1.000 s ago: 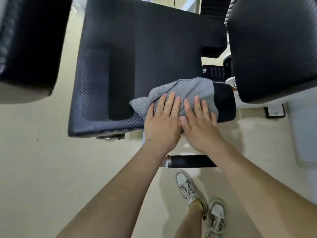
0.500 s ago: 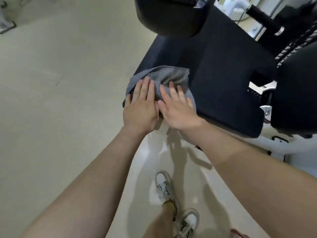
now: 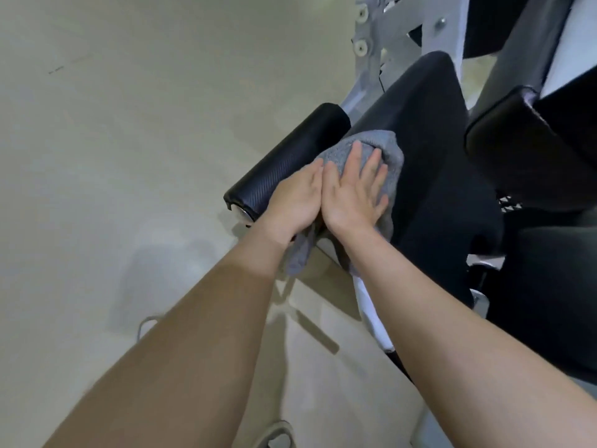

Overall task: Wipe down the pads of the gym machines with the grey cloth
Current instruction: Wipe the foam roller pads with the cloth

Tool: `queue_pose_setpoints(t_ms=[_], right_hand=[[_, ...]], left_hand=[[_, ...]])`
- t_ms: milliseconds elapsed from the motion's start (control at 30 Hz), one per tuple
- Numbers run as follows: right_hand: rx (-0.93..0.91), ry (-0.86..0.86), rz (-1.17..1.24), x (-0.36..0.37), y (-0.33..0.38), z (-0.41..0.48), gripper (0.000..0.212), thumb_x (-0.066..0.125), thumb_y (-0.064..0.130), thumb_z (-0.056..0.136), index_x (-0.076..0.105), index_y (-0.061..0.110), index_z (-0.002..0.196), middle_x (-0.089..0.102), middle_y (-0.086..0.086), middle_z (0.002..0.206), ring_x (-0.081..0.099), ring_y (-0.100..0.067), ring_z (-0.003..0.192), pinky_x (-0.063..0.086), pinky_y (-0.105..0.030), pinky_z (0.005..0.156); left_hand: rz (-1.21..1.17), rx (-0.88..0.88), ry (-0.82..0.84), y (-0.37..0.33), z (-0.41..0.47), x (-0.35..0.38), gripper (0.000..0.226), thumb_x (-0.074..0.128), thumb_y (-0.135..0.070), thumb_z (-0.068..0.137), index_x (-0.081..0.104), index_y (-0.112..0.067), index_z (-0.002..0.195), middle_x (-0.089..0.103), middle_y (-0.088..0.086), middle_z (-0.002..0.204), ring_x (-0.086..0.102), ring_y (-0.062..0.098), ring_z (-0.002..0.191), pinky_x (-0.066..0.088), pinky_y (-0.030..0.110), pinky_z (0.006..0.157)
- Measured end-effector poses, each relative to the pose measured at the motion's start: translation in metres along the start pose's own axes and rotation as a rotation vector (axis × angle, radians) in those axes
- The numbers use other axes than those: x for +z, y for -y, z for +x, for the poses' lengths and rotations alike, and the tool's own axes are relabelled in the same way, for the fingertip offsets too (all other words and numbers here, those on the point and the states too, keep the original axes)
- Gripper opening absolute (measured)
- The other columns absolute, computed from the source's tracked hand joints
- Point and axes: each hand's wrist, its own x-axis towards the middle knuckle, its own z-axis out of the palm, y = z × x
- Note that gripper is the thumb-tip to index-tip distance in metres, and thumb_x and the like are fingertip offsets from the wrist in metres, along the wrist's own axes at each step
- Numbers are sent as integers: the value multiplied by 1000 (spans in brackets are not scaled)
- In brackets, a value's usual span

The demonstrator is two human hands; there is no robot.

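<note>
The grey cloth (image 3: 392,156) lies draped over the near edge of a black seat pad (image 3: 429,176), with a corner hanging below my wrists. My left hand (image 3: 295,198) and my right hand (image 3: 352,189) lie side by side on top of it, palms down, fingers pressing it against the pad. A black roller pad (image 3: 287,160) with a metal end cap sticks out to the left, right beside my left hand. More black pads (image 3: 529,140) sit at the upper right.
The machine's white metal frame (image 3: 371,46) rises at the top centre, and a white frame part (image 3: 371,318) runs under my right forearm. Beige floor (image 3: 113,140) fills the left side. The toe of a shoe (image 3: 277,434) shows at the bottom edge.
My view has swung round the machine. Both hands have slid the cloth along the seat pad's edge and now rest next to the roller pad, with part of the cloth hanging down.
</note>
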Motion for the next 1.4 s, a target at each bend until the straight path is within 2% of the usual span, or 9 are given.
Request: queue_pose_setpoints(t_ms=[167, 267, 400, 700, 767, 867, 1000, 1267, 1400], right_hand=[[130, -97, -47, -1, 19, 26, 68, 32, 39, 95, -2, 30, 152, -14, 3, 161, -13, -17, 147, -2, -50, 118], [197, -140, -55, -3, 28, 40, 72, 37, 36, 93, -2, 27, 153, -11, 3, 162, -10, -17, 148, 0, -49, 118], [256, -185, -118, -6, 35, 62, 73, 39, 34, 92, -2, 24, 153, -8, 0, 162, -6, -21, 148, 5, -52, 117], [304, -189, -229, -18, 36, 118, 76, 42, 31, 90, 0, 20, 153, -5, -6, 162, -3, -29, 148, 12, -60, 113], [315, -209, -230, -22, 34, 132, 76, 42, 30, 89, 3, 19, 153, -2, -7, 162, 0, -29, 147, 15, -61, 112], [344, -239, -225, -27, 32, 152, 75, 42, 32, 89, 3, 20, 153, 1, -7, 162, 4, -29, 147, 18, -61, 111], [395, -276, -243, -29, 30, 173, 75, 41, 34, 89, 3, 21, 152, 5, -8, 161, 8, -29, 147, 21, -61, 111], [480, -308, -164, -38, 18, 211, 80, 47, 35, 91, -1, 18, 153, 5, -1, 162, 8, -21, 148, 20, -54, 114], [521, -298, -142, -50, 24, 228, 84, 49, 38, 91, -4, 16, 153, 5, 1, 162, 7, -19, 148, 21, -53, 114]], left_hand=[[-347, -47, 154, 6, 28, 1, 48, 37, -31, 103, 33, -17, 149, 36, -1, 154, 35, 11, 140, 21, 28, 118], [-339, -48, 257, 6, 42, -2, 49, 34, -30, 104, 25, -19, 152, 30, -3, 156, 30, 9, 141, 20, 22, 115], [-379, -50, 353, 4, 64, 0, 54, 34, -40, 101, 23, -27, 152, 29, -6, 158, 31, 11, 142, 21, 36, 119], [-537, -241, 368, -25, 112, 11, 51, 34, -15, 104, 17, -13, 151, 34, 12, 152, 38, 24, 137, 28, 37, 116], [-517, -310, 282, -33, 123, 15, 49, 38, -19, 103, 21, -11, 149, 38, 15, 149, 42, 28, 133, 33, 37, 112], [-152, -303, 167, -40, 139, 15, 42, 49, -29, 98, 39, -7, 132, 46, 16, 135, 49, 31, 118, 42, 38, 96], [-155, -232, 225, -40, 159, 18, 30, 46, -37, 98, 47, -8, 106, 61, 15, 111, 56, 28, 94, 35, 30, 72], [-479, -277, 463, -34, 205, 52, 56, 45, -47, 93, 36, -30, 146, 62, -2, 128, 58, 17, 118, 44, 36, 104], [-274, -105, 561, -41, 221, 50, 47, 35, -21, 103, 29, -9, 148, 47, 8, 145, 46, 20, 132, 32, -4, 83]])
